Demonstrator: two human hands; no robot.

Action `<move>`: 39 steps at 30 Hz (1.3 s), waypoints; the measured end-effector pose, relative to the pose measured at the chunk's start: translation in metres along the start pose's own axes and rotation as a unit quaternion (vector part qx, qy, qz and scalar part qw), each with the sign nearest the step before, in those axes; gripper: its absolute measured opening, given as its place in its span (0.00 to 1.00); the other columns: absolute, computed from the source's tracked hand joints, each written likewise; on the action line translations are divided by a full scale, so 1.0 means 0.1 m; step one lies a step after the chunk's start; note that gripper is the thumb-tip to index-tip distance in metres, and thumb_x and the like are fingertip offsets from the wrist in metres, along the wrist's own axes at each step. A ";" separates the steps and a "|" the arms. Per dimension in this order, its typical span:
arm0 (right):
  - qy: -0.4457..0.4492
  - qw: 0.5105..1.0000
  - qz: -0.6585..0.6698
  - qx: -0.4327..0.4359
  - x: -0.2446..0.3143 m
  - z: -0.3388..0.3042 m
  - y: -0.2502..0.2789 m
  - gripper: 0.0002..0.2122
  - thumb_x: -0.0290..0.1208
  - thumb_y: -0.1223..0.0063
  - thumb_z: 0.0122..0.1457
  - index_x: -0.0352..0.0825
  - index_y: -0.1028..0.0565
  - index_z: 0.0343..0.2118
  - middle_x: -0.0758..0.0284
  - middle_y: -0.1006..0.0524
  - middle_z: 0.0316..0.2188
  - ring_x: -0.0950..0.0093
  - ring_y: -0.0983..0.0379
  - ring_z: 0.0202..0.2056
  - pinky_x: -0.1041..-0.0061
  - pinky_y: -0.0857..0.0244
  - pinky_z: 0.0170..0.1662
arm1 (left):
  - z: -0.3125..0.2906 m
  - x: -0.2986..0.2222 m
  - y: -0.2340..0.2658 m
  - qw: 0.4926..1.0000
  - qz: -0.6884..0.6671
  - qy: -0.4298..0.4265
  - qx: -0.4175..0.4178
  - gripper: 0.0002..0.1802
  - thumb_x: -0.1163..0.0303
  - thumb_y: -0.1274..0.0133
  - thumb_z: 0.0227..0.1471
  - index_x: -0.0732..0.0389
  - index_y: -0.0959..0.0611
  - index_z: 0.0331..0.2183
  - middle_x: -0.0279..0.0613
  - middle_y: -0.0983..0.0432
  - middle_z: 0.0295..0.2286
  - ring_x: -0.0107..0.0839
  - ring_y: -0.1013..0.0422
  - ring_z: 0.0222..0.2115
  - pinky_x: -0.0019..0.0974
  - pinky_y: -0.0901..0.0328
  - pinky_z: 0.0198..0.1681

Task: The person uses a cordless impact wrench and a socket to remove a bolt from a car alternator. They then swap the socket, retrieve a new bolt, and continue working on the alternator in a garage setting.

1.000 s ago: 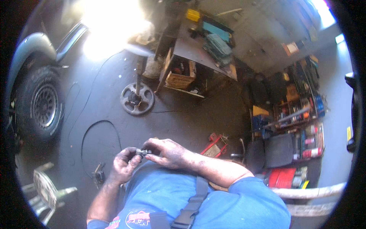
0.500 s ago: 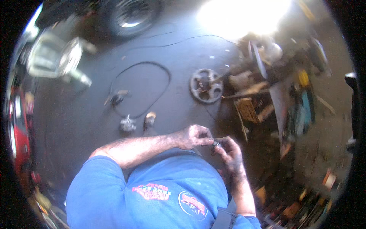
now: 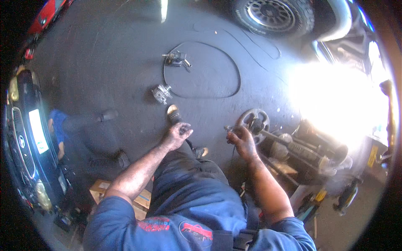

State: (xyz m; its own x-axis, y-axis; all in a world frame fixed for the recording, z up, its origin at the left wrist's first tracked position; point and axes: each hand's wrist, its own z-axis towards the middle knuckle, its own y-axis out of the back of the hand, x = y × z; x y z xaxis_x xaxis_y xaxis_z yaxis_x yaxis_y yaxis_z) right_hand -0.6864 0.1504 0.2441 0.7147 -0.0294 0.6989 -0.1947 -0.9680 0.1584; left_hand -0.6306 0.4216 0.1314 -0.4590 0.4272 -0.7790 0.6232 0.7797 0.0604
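My right hand (image 3: 243,143) pinches a small metal part (image 3: 228,128) between thumb and fingertips, near a spoked wheel; it is too small to name exactly. My left hand (image 3: 179,135) is apart from it, above my shoe, with its fingers curled in; what they hold, if anything, is hidden. On the floor ahead lies a silver alternator-like part (image 3: 161,93). A darker metal unit (image 3: 178,58) lies beyond it, next to a thin black loop (image 3: 240,79), a belt or a cable.
At the left stands a dark car front (image 3: 25,138), with a person in blue (image 3: 59,125) low beside it. A cardboard box (image 3: 99,190) is near my left elbow. A spoked wheel (image 3: 266,120) on a metal shaft and clutter fill the right. A vehicle tyre (image 3: 307,19) stands far right.
My hands have come apart; they met at the small part before. The right hand keeps the small part, the left has drawn away leftward. My view has turned to the left.
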 end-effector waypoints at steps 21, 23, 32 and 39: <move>0.090 0.834 -0.449 0.308 0.75 4.23 -1.01 0.18 0.34 0.45 0.58 0.33 0.30 0.49 0.55 0.22 0.42 0.59 0.25 0.45 0.63 0.32 0.48 | 3.56 0.66 0.32 0.833 -0.514 0.133 -0.153 0.13 0.62 0.57 0.59 0.59 0.21 0.34 0.35 0.26 0.27 0.28 0.29 0.27 0.34 0.33 0.34; 0.061 0.850 -0.449 0.268 0.61 4.76 -0.97 0.18 0.33 0.45 0.57 0.34 0.30 0.49 0.55 0.23 0.42 0.58 0.26 0.46 0.63 0.32 0.47 | 4.31 1.16 0.20 0.846 -0.454 0.189 -0.207 0.15 0.64 0.60 0.61 0.61 0.22 0.38 0.39 0.26 0.29 0.32 0.28 0.28 0.37 0.31 0.30; 0.483 0.630 -0.579 0.187 -0.20 6.45 -2.45 0.34 0.41 0.33 0.46 0.33 0.36 0.54 0.53 0.30 0.48 0.55 0.32 0.51 0.62 0.34 0.52 | 6.51 2.82 0.42 0.878 0.180 0.003 -0.443 0.14 0.64 0.48 0.53 0.61 0.23 0.40 0.47 0.25 0.33 0.41 0.28 0.35 0.41 0.32 0.40; 0.411 0.660 -0.559 0.287 0.14 7.19 -2.45 0.30 0.42 0.33 0.45 0.34 0.33 0.50 0.55 0.25 0.44 0.57 0.27 0.47 0.63 0.32 0.48 | 6.49 3.06 0.83 0.872 0.175 -0.032 -0.456 0.21 0.65 0.38 0.46 0.60 0.24 0.42 0.52 0.24 0.37 0.47 0.28 0.41 0.43 0.33 0.45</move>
State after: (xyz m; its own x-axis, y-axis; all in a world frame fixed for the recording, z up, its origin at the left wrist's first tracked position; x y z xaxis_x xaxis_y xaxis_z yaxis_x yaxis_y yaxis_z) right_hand -0.1461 0.2075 -0.2862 -0.4565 0.7001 0.5490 0.6016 -0.2117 0.7702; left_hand -0.3082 0.3202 -0.5075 -0.2882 0.7083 -0.6444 -0.0580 0.6588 0.7501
